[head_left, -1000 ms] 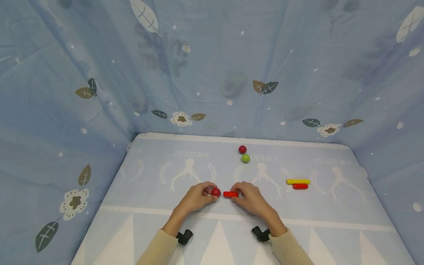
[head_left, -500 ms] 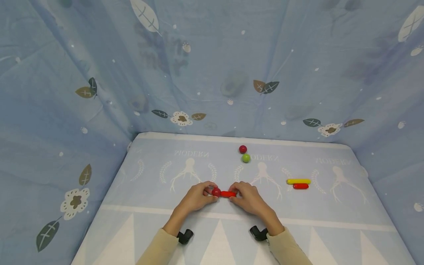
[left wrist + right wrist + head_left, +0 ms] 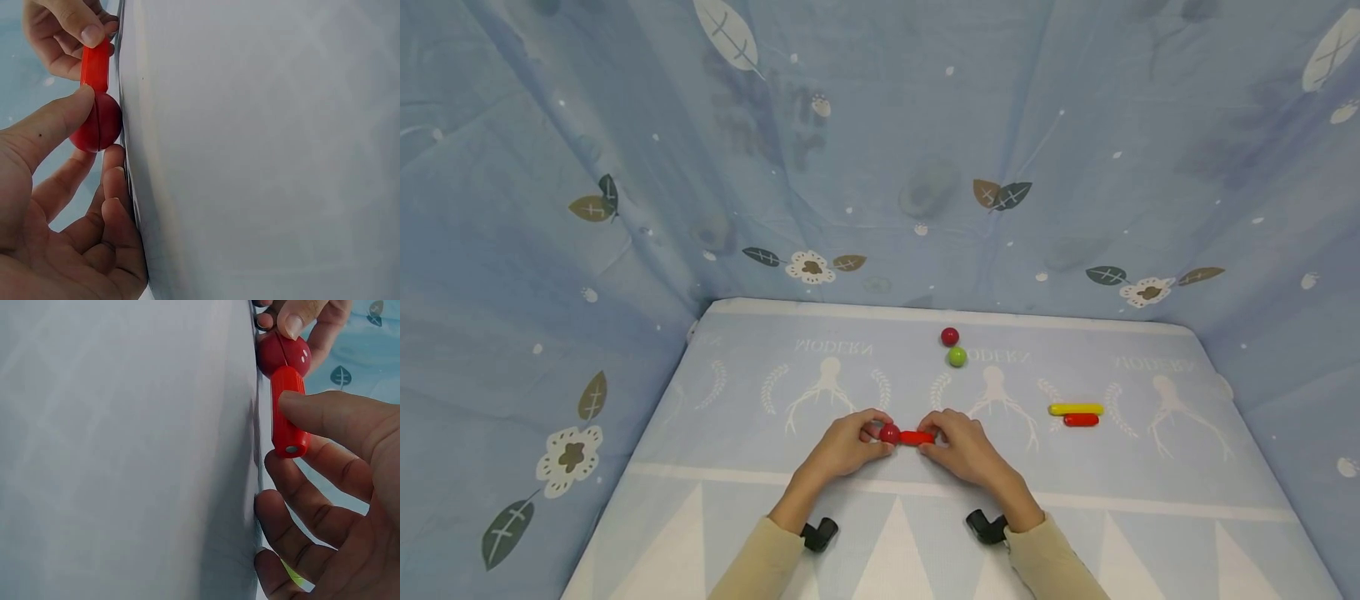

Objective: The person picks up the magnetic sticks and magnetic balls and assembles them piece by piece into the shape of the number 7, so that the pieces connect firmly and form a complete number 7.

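Between the thumb and fingers of my left hand [image 3: 846, 446] is a dark red ball [image 3: 100, 123] with a seam around it. My right hand [image 3: 964, 450] pinches a short bright red rod [image 3: 289, 415]; a small metallic disc shows on its near end in the right wrist view. The rod's far end touches the ball, so the two stand in one line. Both pieces are low at the table's surface in the head view.
Farther back on the table [image 3: 760, 333] lie another red ball [image 3: 950, 337] and a green ball [image 3: 957, 357], close together. At the right, a yellow rod [image 3: 1077, 409] lies alongside a second short red rod [image 3: 1081, 420]. A patterned blue curtain [image 3: 880, 150] stands behind the table.
My right hand has moved left with the red rod, closing the gap to the ball until they touch. My left hand has stayed almost in place. Little differs over the last half second.
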{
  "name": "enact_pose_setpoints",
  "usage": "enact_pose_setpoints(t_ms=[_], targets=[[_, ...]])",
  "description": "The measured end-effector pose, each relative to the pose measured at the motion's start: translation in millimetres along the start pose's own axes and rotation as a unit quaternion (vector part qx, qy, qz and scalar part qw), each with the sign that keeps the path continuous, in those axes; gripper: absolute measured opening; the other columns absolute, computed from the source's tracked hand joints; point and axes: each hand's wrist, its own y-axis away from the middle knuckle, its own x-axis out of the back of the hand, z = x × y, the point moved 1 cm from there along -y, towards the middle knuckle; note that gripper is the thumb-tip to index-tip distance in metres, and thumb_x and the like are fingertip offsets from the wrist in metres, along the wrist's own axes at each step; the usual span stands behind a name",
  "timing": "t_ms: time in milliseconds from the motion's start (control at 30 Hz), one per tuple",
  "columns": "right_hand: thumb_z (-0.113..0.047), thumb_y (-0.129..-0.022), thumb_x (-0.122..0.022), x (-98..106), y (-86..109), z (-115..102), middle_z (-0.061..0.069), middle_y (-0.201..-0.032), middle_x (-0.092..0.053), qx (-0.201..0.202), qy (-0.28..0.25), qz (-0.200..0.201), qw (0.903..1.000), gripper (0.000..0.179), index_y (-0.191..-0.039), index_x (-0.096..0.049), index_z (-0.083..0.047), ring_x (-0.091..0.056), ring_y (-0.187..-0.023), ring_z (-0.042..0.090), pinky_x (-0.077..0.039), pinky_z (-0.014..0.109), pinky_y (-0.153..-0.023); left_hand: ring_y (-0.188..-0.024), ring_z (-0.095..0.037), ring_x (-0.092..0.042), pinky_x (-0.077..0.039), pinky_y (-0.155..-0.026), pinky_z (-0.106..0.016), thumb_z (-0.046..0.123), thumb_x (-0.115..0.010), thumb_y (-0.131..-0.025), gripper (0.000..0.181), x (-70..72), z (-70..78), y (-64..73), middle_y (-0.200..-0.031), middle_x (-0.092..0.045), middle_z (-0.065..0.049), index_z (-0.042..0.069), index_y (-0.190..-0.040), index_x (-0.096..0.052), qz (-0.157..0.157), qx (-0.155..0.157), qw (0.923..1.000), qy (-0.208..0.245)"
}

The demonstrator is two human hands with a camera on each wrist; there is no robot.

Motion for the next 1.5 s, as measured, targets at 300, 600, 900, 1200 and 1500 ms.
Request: enact_pose_setpoints(t_ms=[300, 600, 900, 1200, 1500], targets=[[-0.018, -0.091, -0.075, 22.6, -6.8, 19.1, -0.006, -0.095, -0.063, -0.020, -0.092, 0.025, 0.9953, 0.020, -0.109, -0.070, -0.012, -0.056, -0.082, 0.015, -0.048, 0.030, -0.069, -0.079, -0.015, -0.056, -0.048, -0.065, -0.031, 0.026, -0.081, -0.085, 0.034, -0.4, -0.9, -0.8, -0.091, -0.063, 0.004, 0.019, -0.116, -0.069, 0.000, 0.009, 0.9999, -0.004], [-0.015, -0.093, -0.073, 52.2, -31.6, 38.7, 0.005, -0.099, -0.064, -0.077, -0.107, 0.130, 0.9828, 0.022, -0.113, -0.068, -0.007, -0.059, -0.090, 0.024, -0.049, 0.038, -0.079, -0.079, -0.015, -0.055, -0.047, -0.066, -0.031, 0.024, -0.081, -0.085, 0.036, 0.1, -0.6, 0.5, -0.092, -0.063, 0.003, 0.016, -0.118, -0.069, -0.001, 0.005, 1.0000, -0.007], [-0.018, -0.094, -0.072, 54.6, -57.5, 62.4, 0.018, -0.111, -0.061, -0.116, -0.127, 0.176, 0.9692, 0.035, -0.123, -0.062, -0.003, -0.060, -0.097, 0.033, -0.050, 0.046, -0.084, -0.080, -0.015, -0.056, -0.048, -0.067, -0.031, 0.024, -0.081, -0.086, 0.035, -0.2, -1.0, 0.2, -0.091, -0.063, 0.004, 0.018, -0.117, -0.069, -0.001, 0.010, 0.9999, -0.004], [-0.019, -0.093, -0.072, 45.8, -72.8, 79.1, 0.023, -0.117, -0.060, -0.139, -0.117, 0.151, 0.9718, 0.048, -0.134, -0.056, -0.001, -0.054, -0.101, 0.035, -0.044, 0.047, -0.087, -0.081, -0.015, -0.056, -0.048, -0.067, -0.031, 0.025, -0.081, -0.086, 0.035, -0.3, -1.7, -0.2, -0.092, -0.063, 0.005, 0.019, -0.118, -0.069, -0.001, 0.014, 0.9999, -0.003], [-0.019, -0.093, -0.072, 42.5, -75.1, 83.3, 0.021, -0.110, -0.059, -0.126, -0.070, 0.143, 0.9792, 0.047, -0.135, -0.059, -0.003, -0.050, -0.093, 0.032, -0.041, 0.042, -0.080, -0.081, -0.016, -0.056, -0.048, -0.068, -0.031, 0.024, -0.081, -0.086, 0.035, -0.9, -1.4, -0.3, -0.092, -0.063, 0.004, 0.018, -0.118, -0.068, -0.004, 0.014, 0.9999, 0.001]])
